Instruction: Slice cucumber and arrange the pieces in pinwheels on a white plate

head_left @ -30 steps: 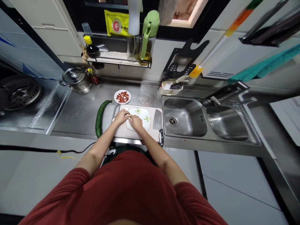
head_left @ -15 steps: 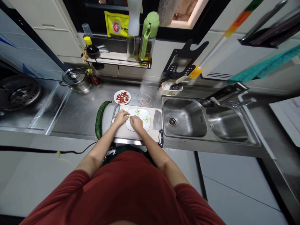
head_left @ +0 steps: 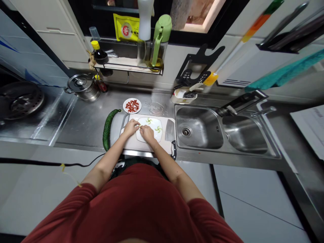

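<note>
Nothing has shifted since a second ago: our left hand (head_left: pixel 131 128) and right hand (head_left: pixel 147 132) still pinch small cucumber slices (head_left: pixel 140 126) at the white plate's (head_left: pixel 160 135) near-left edge, arranging unfinished.

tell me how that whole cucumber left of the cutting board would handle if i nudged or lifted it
The cucumber is long, round and slightly curved, so it would probably rock or roll a little on the smooth steel counter. It looks whole and firm, so likely stiff, not floppy. Its bumpy skin should give fair grip, unless it is wet, which cannot be told here.
</note>
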`<state>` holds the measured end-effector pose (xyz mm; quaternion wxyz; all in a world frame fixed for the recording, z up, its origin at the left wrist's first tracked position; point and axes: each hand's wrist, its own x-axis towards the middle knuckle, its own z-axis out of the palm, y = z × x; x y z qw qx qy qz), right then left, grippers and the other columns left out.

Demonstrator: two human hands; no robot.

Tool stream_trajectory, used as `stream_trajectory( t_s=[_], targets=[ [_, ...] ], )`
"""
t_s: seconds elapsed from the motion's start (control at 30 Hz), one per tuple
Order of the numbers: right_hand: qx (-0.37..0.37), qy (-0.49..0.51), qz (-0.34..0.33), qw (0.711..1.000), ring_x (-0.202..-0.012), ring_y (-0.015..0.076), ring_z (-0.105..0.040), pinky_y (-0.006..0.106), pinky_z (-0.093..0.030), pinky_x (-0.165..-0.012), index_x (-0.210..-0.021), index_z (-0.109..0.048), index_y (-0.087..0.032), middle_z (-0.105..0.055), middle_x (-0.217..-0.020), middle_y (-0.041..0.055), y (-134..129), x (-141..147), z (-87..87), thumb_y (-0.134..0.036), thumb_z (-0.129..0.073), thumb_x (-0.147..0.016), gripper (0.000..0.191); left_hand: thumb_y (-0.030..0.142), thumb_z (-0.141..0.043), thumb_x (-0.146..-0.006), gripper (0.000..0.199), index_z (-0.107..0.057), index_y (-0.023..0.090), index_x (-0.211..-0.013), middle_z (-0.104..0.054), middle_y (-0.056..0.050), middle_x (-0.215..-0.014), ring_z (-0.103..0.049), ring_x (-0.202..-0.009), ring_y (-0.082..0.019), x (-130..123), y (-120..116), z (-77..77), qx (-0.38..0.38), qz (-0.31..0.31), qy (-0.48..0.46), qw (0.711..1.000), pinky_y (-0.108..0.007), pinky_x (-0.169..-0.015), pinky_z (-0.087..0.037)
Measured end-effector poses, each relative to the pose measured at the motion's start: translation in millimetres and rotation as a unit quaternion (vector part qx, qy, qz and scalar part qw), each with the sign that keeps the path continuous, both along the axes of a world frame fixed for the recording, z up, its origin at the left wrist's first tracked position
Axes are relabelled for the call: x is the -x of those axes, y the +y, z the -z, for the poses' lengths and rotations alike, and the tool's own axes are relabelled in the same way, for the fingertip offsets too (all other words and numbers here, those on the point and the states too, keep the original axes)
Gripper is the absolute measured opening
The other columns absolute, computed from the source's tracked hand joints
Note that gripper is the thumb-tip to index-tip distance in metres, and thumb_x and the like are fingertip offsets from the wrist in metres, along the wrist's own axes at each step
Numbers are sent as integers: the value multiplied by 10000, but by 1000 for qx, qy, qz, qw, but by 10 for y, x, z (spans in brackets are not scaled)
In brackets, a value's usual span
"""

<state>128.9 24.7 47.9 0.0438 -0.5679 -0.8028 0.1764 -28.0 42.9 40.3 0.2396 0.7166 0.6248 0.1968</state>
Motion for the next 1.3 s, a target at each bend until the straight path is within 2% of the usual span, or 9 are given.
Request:
stream_trajectory(
  t_s=[0.23, 0.37, 0.47, 0.6, 0.73, 1.0, 1.3],
  targets=[
    [15, 1, -6, 1000, -987, 200, -515, 276, -402, -781, -1145, -584, -235, -591, -1055, 74, 10, -3, -33, -302, -382, -933, 300, 281, -578, -783, 218, -705, 250, -958, -561, -40, -932, -544, -793, -160, -7, 4, 3, 2, -5, 8, 1000, -280, -741, -436],
    [16, 42, 13, 999, -983, 198, -531, 276, -407, -788, -1150, -580, -226, -603, -1067, 72, 4, -12, -53, -303, -399, -926, 298, 269, -596, -761, 224, -699, 243, -958, -582, -43, -929, -562, -823, -173, -13, 12, -5, 6, -22, -5, 1000, -286, -762, -445],
    [5, 93, 50, 994, -966, 183, -542, 267, -407, -798, -1179, -562, -210, -612, -1079, 66, -10, -50, -71, -303, -401, -925, 315, 249, -597, -749, 242, -683, 217, -973, -603, -49, -928, -575, -852, -184, 27, 7, -14, 0, -77, -24, 997, -293, -798, -450],
    [-5, 153, 85, 985, -907, 168, -556, 254, -404, -801, -1116, -601, -201, -634, -977, 44, -62, -164, -90, -295, -421, -901, 296, 241, -563, -762, 241, -661, 212, -980, -620, -53, -925, -579, -854, -187, 140, -51, -21, -12, -184, -7, 983, -295, -815, -442],
    [-15, 214, 108, 971, -826, 161, -565, 255, -416, -774, -1050, -630, -182, -633, -900, 35, -159, -308, -81, -298, -425, -875, 293, 272, -550, -775, 283, -638, 244, -1043, -623, -42, -953, -578, -868, -184, 209, -102, -22, 1, -228, 19, 974, -291, -814, -433],
    [-34, 260, 143, 954, -788, 169, -570, 266, -431, -748, -991, -650, -184, -637, -838, 27, -291, -479, -68, -309, -428, -851, 290, 364, -519, -822, 349, -635, 223, -1119, -594, -125, -1091, -594, -918, -256, 94, -16, -23, 16, -223, 76, 972, -362, -807, -444],
    [-38, 275, 149, 949, -800, 172, -577, 271, -435, -753, -985, -651, -189, -656, -865, 34, -338, -561, -74, -317, -423, -851, 294, 340, -523, -825, 278, -663, 222, -1034, -609, -116, -1033, -599, -893, -242, 58, -17, 5, -15, -207, 129, 970, -347, -781, -457]
  ],
)
